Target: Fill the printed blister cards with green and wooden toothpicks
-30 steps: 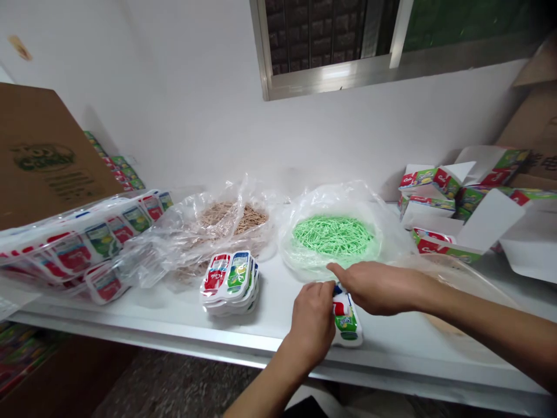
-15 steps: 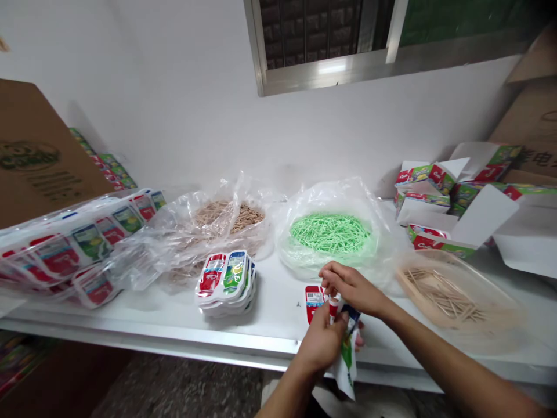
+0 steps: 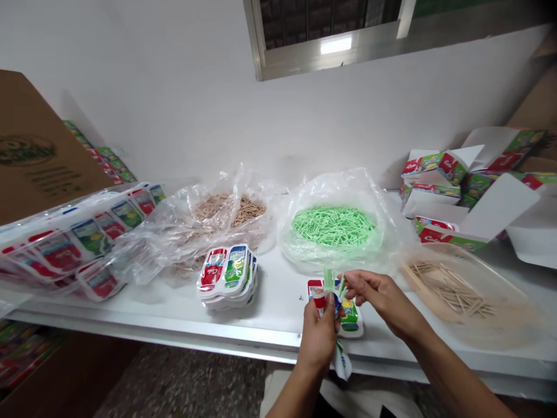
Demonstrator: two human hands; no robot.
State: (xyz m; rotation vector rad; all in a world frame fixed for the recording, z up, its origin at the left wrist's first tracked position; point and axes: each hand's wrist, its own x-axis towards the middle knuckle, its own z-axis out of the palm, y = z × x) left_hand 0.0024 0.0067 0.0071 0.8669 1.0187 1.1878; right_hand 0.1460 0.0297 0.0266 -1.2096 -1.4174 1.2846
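My left hand [image 3: 319,337] is closed around a printed packet [image 3: 343,361], whose lower end hangs over the table's front edge. Thin green sticks [image 3: 329,280] stand up from the top of that hold. Just to the right, my right hand [image 3: 380,296] pinches a few more green sticks, close beside the upright ones. A flat red, blue and green packet [image 3: 351,324] lies on the table beneath both hands, partly covered by them. Behind them, a clear plastic bag [image 3: 296,258] lies open around a heap of green sticks [image 3: 335,225].
A stack of printed packets [image 3: 224,278] sits left of my hands. Further left are a bag of brown sticks [image 3: 248,210], bagged packets [image 3: 61,252] and a cardboard box [image 3: 39,151]. At right stand a tub [image 3: 413,284] of brown sticks and opened printed boxes [image 3: 435,168].
My right hand has drawn away to the right from my left hand, and green sticks now show at both. The flat packet on the table is more exposed. The view has shifted slightly.
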